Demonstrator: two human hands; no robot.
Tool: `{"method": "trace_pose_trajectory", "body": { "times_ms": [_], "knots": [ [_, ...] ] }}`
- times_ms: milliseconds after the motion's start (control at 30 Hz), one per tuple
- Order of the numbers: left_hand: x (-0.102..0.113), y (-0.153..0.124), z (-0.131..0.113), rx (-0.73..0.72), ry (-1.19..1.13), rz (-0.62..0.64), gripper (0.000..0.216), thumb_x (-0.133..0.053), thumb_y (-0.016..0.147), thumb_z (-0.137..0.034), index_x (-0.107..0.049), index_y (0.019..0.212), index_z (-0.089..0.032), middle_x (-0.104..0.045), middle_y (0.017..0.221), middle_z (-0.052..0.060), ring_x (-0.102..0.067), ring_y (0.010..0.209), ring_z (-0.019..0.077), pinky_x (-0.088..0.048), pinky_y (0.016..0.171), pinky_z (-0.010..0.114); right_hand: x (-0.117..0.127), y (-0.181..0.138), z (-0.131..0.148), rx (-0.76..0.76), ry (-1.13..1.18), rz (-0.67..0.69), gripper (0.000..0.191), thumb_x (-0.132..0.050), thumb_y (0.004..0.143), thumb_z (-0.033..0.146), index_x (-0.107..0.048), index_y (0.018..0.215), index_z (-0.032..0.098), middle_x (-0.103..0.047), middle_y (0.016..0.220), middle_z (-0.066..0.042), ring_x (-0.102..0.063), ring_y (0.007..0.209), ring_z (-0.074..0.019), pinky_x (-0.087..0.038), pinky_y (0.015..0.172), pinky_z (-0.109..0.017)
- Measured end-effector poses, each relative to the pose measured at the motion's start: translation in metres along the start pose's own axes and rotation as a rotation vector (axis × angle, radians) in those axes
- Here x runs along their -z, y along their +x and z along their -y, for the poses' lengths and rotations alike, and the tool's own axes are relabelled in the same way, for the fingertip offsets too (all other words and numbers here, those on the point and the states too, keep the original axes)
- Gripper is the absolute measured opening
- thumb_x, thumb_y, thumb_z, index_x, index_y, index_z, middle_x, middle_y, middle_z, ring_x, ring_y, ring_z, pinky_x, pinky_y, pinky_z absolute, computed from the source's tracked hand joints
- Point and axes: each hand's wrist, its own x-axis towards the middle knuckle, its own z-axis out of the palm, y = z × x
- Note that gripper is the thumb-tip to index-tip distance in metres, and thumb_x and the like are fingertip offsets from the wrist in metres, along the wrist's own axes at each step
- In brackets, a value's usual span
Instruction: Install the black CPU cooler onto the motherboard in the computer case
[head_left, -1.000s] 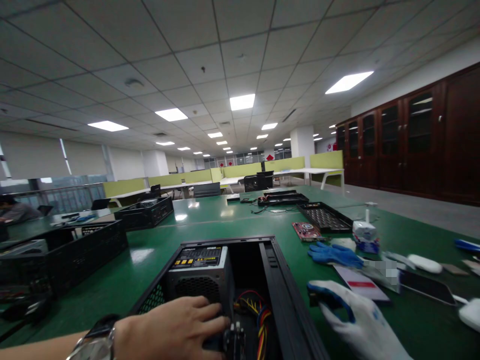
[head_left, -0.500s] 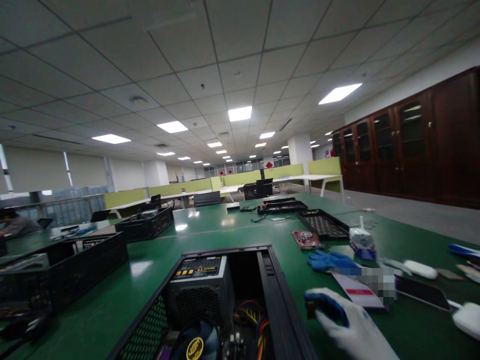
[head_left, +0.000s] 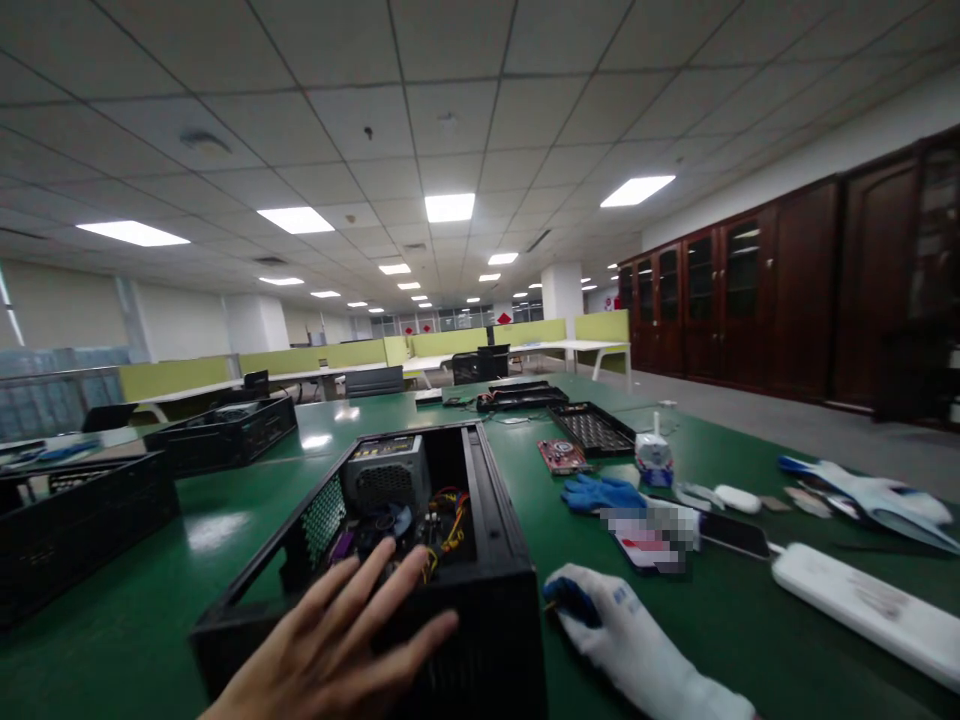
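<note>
An open black computer case [head_left: 420, 560] is seen on the green desk [head_left: 187, 620], just in front of the viewer, with its near wall facing the camera. Inside it, a grey power supply [head_left: 386, 475] is set at the far end, and a bundle of coloured wires [head_left: 450, 520] lies beside a fan that is partly hidden. The left hand [head_left: 337, 640] is held bare over the near top edge of the case, its fingers spread wide and its grip apart, with nothing clasped; whether the fingertips touch the rim cannot be told. The right hand [head_left: 637, 650], covered by a white glove with a blue thumb, is laid flat on the desk just to the right of the case, the grip open and empty.

Beyond the gloved hand, a blue glove [head_left: 600, 492] is seen lying on the desk beside a blurred card, with a dark phone [head_left: 731, 535] next to it. A red circuit board [head_left: 562, 455] and a black perforated tray [head_left: 592, 428] are placed further back, with a small white bottle [head_left: 655, 458] near them. A white power strip [head_left: 862, 605] is stretched along the right edge. To the left, black crates [head_left: 82, 520] are set well apart from the case.
</note>
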Motion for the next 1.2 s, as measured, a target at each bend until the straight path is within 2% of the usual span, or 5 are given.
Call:
{"method": "trace_pose_trajectory", "body": {
  "times_ms": [300, 600, 867, 1033, 1200],
  "knots": [
    [-0.191, 0.053, 0.040, 0.213, -0.209, 0.172, 0.064, -0.050, 0.104, -0.033, -0.016, 0.158, -0.041, -0.024, 0.165, 0.014, -0.028, 0.148, 0.0381, -0.031, 0.111, 0.053, -0.009, 0.011, -0.005, 0.041, -0.067, 0.100, 0.023, -0.061, 0.081, 0.009, -0.073, 0.100, 0.014, -0.074, 0.101, -0.009, -0.070, 0.096, -0.0224, -0.053, 0.091, -0.032],
    [-0.281, 0.081, 0.071, 0.284, -0.328, 0.246, 0.069, -0.059, 0.098, -0.021, -0.026, 0.155, -0.040, -0.019, 0.167, 0.008, -0.020, 0.151, 0.0365, -0.025, 0.114, 0.057, -0.012, 0.012, -0.010, 0.071, -0.087, 0.114, 0.020, -0.067, 0.080, 0.011, -0.073, 0.098, 0.016, -0.073, 0.100, -0.007, -0.067, 0.097, -0.0225, -0.051, 0.094, -0.035],
    [-0.251, 0.065, 0.034, 0.378, -0.410, 0.210, 0.063, -0.048, 0.100, -0.017, -0.027, 0.157, -0.034, -0.011, 0.169, 0.009, -0.008, 0.154, 0.0329, -0.013, 0.121, 0.058, -0.010, 0.012, -0.025, 0.085, -0.433, 0.056, 0.028, -0.060, 0.082, 0.012, -0.071, 0.107, 0.015, -0.073, 0.110, -0.014, -0.068, 0.102, -0.0280, -0.054, 0.094, -0.038],
    [-0.172, 0.003, -0.043, 0.514, -0.543, 0.224, 0.056, -0.037, 0.106, -0.031, -0.019, 0.158, -0.034, -0.017, 0.168, 0.008, -0.028, 0.150, 0.0301, -0.041, 0.112, 0.052, 0.040, 0.023, -0.035, 0.139, -0.768, 0.155, 0.041, -0.059, 0.078, 0.004, -0.071, 0.115, 0.014, -0.060, 0.140, -0.021, -0.063, 0.115, -0.0388, -0.050, 0.097, -0.049],
    [-0.088, -0.055, -0.086, 0.522, -0.704, 0.150, 0.049, -0.033, 0.105, -0.047, -0.030, 0.154, -0.041, -0.039, 0.159, 0.000, -0.043, 0.142, 0.0274, -0.050, 0.106, 0.046, 0.112, 0.038, -0.041, -0.212, -0.970, 0.118, 0.037, -0.042, 0.092, 0.005, -0.072, 0.111, 0.016, -0.049, 0.150, -0.023, -0.062, 0.120, -0.0384, -0.046, 0.102, -0.052]
  ]
}}
